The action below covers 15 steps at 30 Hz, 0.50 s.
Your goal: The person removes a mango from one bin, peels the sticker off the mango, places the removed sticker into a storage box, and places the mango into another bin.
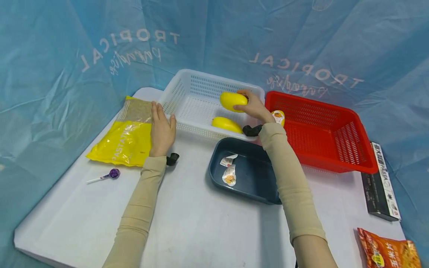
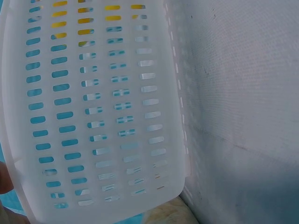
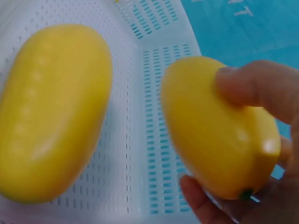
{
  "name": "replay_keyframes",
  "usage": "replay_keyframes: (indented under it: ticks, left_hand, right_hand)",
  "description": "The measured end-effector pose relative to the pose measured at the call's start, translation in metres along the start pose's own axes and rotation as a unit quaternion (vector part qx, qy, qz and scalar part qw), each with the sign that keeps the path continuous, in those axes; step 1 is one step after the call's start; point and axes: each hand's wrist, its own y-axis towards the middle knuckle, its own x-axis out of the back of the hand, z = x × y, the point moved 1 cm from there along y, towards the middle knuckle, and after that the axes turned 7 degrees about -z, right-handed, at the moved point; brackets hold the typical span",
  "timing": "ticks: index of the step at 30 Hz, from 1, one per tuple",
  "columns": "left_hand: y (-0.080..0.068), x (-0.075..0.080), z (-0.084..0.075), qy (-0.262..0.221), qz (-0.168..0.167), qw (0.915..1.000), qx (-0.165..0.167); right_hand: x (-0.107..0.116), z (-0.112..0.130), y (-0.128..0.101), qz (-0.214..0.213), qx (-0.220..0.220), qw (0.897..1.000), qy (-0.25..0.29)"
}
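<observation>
My right hand [image 1: 255,108] grips a yellow mango [image 1: 230,101] between thumb and fingers, above the white plastic basket [image 1: 204,86]. In the right wrist view the thumb lies on its upper side, and its small green tip shows near the fingers. A second mango [image 1: 226,124] lies in the basket along the near wall. My left hand [image 1: 162,134] rests at the basket's near left corner, fingers straight and thumb spread toward the rim. The left wrist view shows the slotted basket wall [image 2: 105,107], with yellow through its upper slots and part of the hand at the lower left.
A red basket [image 1: 352,149] stands right of the white one, with a yellow labelled item [image 1: 279,116] at its left end. In front is a dark blue tub [image 1: 254,175] holding stickers. A yellow bag [image 1: 124,143], lollipop [image 1: 114,173], black pasta box [image 1: 380,186] and orange snack bag [image 1: 390,249] lie around.
</observation>
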Motion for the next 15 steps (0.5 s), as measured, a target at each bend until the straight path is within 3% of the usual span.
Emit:
replay_keyframes:
  ticks: [15]
  left_hand:
    - [-0.0020, 0.0013, -0.0015, 0.001, 0.008, 0.9999, 0.009]
  right_hand:
    - [-0.0102, -0.0009, 0.0047, 0.091, -0.003, 0.991, -0.099]
